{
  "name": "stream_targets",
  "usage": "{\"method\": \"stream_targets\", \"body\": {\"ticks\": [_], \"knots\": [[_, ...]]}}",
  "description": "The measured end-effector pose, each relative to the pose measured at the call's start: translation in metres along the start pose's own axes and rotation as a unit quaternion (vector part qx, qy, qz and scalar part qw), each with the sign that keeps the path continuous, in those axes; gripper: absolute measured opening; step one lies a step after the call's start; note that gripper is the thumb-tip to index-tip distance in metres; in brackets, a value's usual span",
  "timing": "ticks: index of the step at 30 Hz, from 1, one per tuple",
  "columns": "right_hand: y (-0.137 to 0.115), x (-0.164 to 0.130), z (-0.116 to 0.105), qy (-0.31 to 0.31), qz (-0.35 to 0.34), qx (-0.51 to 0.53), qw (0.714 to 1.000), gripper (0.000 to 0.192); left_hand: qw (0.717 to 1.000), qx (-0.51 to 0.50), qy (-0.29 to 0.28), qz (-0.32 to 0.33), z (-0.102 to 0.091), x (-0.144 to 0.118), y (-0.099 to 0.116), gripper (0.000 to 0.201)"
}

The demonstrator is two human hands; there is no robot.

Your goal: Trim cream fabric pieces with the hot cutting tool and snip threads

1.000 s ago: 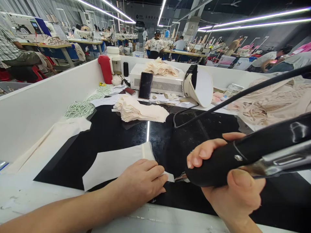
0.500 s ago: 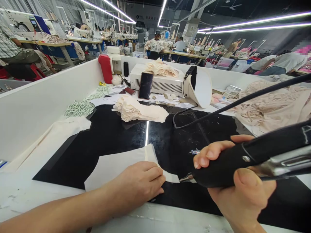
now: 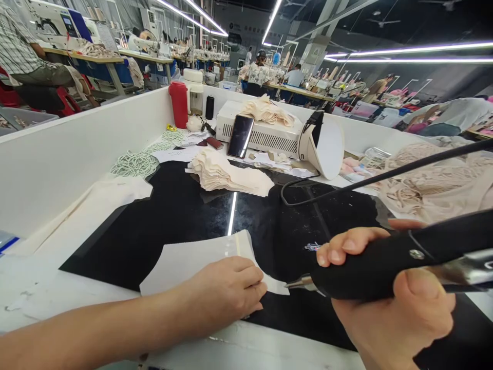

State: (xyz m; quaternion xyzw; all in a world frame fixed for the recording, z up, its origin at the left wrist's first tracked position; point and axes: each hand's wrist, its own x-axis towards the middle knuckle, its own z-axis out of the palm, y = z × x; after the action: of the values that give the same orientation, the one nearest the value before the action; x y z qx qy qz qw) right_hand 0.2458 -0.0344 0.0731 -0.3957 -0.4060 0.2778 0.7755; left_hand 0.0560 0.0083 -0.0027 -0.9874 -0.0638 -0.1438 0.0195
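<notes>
A pale cloth piece (image 3: 192,259) lies on the black work surface (image 3: 181,205), with a narrow end reaching right. My left hand (image 3: 229,288) is closed over its right part, fingers bent and together, pressing on the cloth; the fingertips are partly hidden. My right hand (image 3: 400,293) is wrapped round a thick black handheld tool (image 3: 358,270) with a metal lever along its side. The tool's pointed metal tip (image 3: 302,283) meets the upper edge of the cloth's narrow end. A small stack of cream cloth pieces (image 3: 227,174) lies beyond my hands.
A black cord (image 3: 385,180) crosses the right side. Behind stand a white vented box (image 3: 262,134), a phone (image 3: 241,135), a white cone-shaped lamp (image 3: 327,144) and a red cup (image 3: 178,105). Green cord (image 3: 134,164) lies left, heaped beige cloth (image 3: 435,174) right. Several people work at machines beyond.
The view has shifted slightly, so most things sit further right. The tool's tip has gone from the end corner of the cloth to its upper edge. Both hands keep their hold.
</notes>
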Motion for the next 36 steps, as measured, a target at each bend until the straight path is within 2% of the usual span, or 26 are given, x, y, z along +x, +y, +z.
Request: {"method": "stream_targets", "body": {"ticks": [5, 8, 19, 26, 36], "knots": [[0.009, 0.0, 0.017, -0.01, -0.012, 0.013, 1.0, 0.045, 1.0, -0.002, 0.001, -0.015, 0.001, -0.001, 0.001, 0.02], [0.014, -0.003, 0.022, -0.02, -0.007, 0.014, 1.0, 0.044, 1.0, 0.002, -0.009, -0.003, 0.0, -0.001, 0.002, 0.021], [0.015, -0.007, 0.023, -0.041, -0.017, 0.003, 0.999, 0.039, 1.0, -0.002, 0.0, -0.003, -0.005, -0.001, 0.003, 0.018], [0.011, -0.003, 0.011, -0.001, -0.023, -0.011, 1.0, 0.044, 1.0, 0.004, -0.005, -0.001, -0.005, -0.001, 0.002, 0.019], [0.013, -0.004, 0.009, -0.004, -0.027, -0.018, 0.999, 0.04, 1.0, 0.011, 0.001, 0.0, -0.002, 0.001, 0.001, 0.017]]}}
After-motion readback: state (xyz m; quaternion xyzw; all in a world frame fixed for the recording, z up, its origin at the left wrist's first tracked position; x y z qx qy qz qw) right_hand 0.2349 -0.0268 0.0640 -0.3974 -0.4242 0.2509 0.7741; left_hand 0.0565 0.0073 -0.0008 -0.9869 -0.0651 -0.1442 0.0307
